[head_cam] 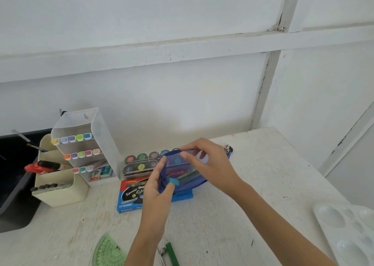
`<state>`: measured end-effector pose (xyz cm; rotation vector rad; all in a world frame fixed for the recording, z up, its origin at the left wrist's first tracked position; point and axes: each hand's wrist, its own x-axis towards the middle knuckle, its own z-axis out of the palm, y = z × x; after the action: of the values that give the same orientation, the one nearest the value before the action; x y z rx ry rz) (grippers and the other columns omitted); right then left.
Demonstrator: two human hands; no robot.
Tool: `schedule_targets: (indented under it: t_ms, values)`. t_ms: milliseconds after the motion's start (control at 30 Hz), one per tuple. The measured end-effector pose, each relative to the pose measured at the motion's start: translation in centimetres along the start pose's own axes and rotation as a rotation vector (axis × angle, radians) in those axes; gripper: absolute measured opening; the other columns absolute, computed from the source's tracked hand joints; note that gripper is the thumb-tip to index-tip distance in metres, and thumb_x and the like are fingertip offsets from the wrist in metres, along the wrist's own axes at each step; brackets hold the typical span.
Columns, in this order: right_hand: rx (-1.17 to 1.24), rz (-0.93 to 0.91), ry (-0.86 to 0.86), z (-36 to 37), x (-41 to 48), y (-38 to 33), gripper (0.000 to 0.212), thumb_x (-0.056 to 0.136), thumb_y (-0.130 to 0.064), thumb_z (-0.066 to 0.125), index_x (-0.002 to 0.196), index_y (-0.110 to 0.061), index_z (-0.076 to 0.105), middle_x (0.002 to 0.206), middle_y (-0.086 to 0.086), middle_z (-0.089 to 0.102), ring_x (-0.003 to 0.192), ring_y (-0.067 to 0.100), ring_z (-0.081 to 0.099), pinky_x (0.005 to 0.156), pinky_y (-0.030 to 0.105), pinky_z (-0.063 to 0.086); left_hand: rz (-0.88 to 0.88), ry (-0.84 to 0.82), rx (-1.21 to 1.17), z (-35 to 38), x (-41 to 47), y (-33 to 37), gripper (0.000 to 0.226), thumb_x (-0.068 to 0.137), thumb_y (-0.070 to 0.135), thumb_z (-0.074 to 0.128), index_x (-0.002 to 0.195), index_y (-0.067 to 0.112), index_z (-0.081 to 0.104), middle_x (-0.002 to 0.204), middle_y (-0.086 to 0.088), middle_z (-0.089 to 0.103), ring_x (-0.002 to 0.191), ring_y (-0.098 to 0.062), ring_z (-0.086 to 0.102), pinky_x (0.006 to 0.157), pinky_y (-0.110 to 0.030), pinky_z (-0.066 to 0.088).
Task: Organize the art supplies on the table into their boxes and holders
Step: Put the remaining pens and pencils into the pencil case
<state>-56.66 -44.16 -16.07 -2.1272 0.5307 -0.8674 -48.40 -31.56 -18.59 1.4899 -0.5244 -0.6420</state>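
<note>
A blue see-through pencil pouch (188, 181) lies at the middle of the table, with pens and a small blue block showing inside. My left hand (157, 192) grips its left end, thumb and fingers curled round the edge. My right hand (208, 162) pinches the pouch's upper rim from the right and holds its mouth apart. A blue crayon box (129, 197) marked "12 colours" lies under the pouch. Behind it sits a clear case of round paint pots (139, 162).
A clear tiered rack of markers (81, 144) and a cream desk holder (60, 186) stand at the left, beside a black bin (12, 184). A green protractor (109, 251) and a green pen (172, 254) lie near the front edge. A white paint palette (348, 229) sits right.
</note>
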Motion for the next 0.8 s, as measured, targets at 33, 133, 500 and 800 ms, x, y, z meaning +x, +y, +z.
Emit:
schedule_targets:
  t_ms: [33, 133, 500, 800]
  values:
    - [0.024, 0.033, 0.089, -0.3, 0.2, 0.7, 0.006, 0.089, -0.024, 0.064, 0.092, -0.021, 0.069, 0.088, -0.011, 0.066, 0.080, 0.005, 0.058, 0.070, 0.015, 0.047, -0.012, -0.003, -0.011, 0.1, 0.0, 0.1, 0.065, 0.089, -0.017, 0.042, 0.128, 0.034, 0.053, 0.118, 0.023, 0.056, 0.099, 0.013, 0.056, 0.094, -0.022, 0.046]
    - [0.167, 0.241, 0.396, -1.5, 1.2, 3.0, 0.009, 0.091, -0.020, 0.060, 0.092, -0.017, 0.068, 0.085, -0.004, 0.067, 0.076, 0.011, 0.060, 0.070, 0.019, 0.049, -0.037, 0.003, 0.000, 0.0, 0.4, 0.1, 0.067, 0.088, -0.017, 0.042, 0.124, 0.039, 0.053, 0.115, 0.019, 0.057, 0.105, 0.001, 0.056, 0.107, -0.036, 0.039]
    - [-0.536, 0.328, 0.044, -3.1, 1.9, 16.4, 0.025, 0.088, -0.006, 0.060, 0.112, -0.008, 0.066, 0.106, 0.015, 0.059, 0.101, 0.031, 0.051, 0.082, 0.027, 0.039, -0.046, -0.006, -0.002, -1.4, 0.3, -0.3, 0.067, 0.091, -0.016, 0.040, 0.123, 0.042, 0.052, 0.125, 0.022, 0.052, 0.108, 0.007, 0.054, 0.088, -0.016, 0.049]
    - [0.058, 0.048, 0.318, -2.2, 0.1, 1.2, 0.019, 0.084, -0.013, 0.070, 0.102, -0.016, 0.064, 0.091, -0.006, 0.065, 0.078, 0.000, 0.060, 0.070, 0.007, 0.045, -0.026, 0.034, -0.016, -1.3, -0.7, -0.3, 0.064, 0.091, -0.014, 0.042, 0.125, 0.040, 0.052, 0.123, 0.021, 0.054, 0.107, 0.008, 0.055, 0.094, -0.019, 0.047]
